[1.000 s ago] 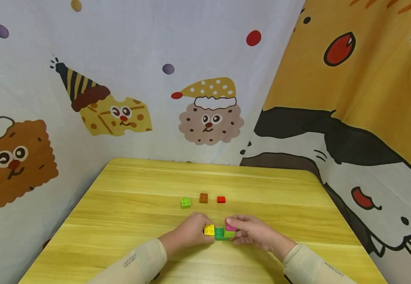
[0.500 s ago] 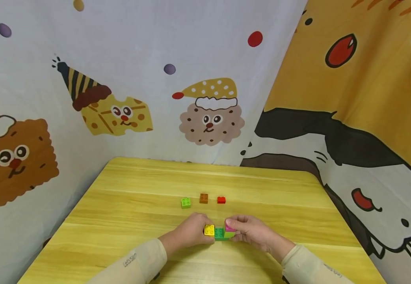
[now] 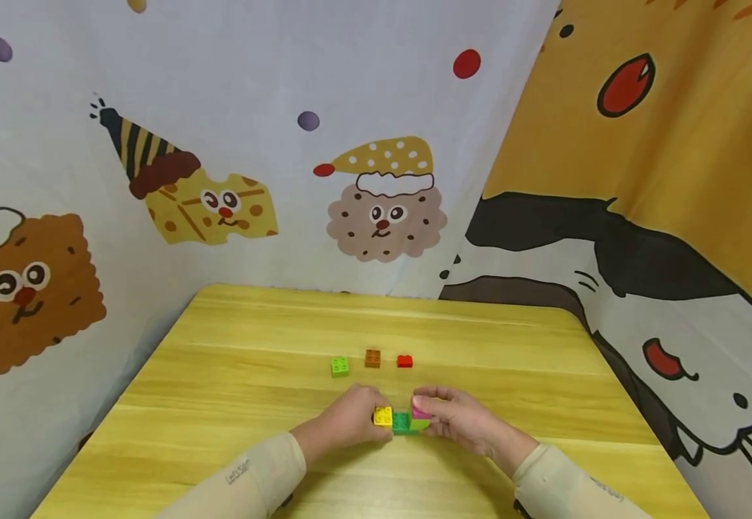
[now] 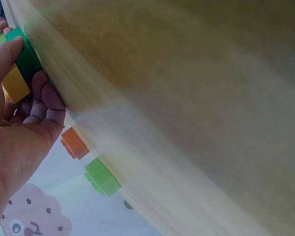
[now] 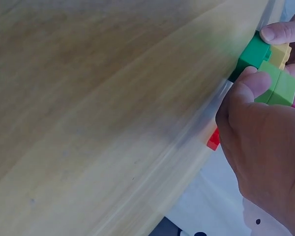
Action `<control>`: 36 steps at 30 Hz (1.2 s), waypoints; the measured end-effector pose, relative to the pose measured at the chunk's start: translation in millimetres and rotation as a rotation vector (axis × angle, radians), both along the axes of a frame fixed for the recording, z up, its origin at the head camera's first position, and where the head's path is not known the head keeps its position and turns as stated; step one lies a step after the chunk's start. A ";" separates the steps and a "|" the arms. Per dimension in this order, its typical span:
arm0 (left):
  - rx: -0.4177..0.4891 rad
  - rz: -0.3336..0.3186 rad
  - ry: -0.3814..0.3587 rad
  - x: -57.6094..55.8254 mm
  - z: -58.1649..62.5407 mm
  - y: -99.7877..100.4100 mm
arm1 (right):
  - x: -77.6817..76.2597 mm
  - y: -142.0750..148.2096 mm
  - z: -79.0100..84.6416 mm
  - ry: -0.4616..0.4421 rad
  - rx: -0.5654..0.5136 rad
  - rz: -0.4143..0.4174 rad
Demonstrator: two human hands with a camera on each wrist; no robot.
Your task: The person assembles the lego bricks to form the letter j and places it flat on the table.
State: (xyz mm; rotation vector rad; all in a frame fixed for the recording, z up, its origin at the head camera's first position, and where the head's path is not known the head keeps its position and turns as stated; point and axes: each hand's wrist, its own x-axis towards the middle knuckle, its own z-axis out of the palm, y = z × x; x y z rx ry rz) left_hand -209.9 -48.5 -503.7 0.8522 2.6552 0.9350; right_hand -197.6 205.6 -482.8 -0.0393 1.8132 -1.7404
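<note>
Both hands hold one small build of toy bricks close over the table. A dark green brick (image 3: 401,422) forms its base, with a yellow brick (image 3: 383,417) on the left end. On the right end, light green bricks (image 5: 283,89) are topped by a pink brick (image 3: 420,414). My left hand (image 3: 352,417) pinches the yellow end, thumb on the near side and fingers behind. My right hand (image 3: 463,421) grips the light green and pink end; in the right wrist view a fingertip presses by the dark green brick. The fingers partly hide the build.
Beyond the hands, a loose light green brick (image 3: 339,367), a brown brick (image 3: 373,358) and a red brick (image 3: 404,361) lie in a row on the wooden table (image 3: 252,324). A cartoon-print cloth (image 3: 298,238) hangs behind the table's far edge.
</note>
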 end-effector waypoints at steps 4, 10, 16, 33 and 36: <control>-0.003 -0.003 0.005 -0.5 0.3 1.3 | 0.6 0.3 0.8 -0.001 0.005 -0.009; -0.008 -0.003 0.012 -0.3 -0.6 2.0 | 0.8 0.5 0.5 -0.014 0.002 -0.012; -0.012 0.004 0.011 -0.3 -1.3 1.6 | -0.5 -0.7 1.0 -0.021 0.001 -0.006; -0.007 0.006 0.009 1.8 -1.4 -0.2 | 1.0 -2.6 0.8 -0.036 -0.007 0.006; -0.002 -0.003 0.013 0.9 -0.4 -1.0 | 0.8 -3.0 1.7 -0.033 -0.005 0.002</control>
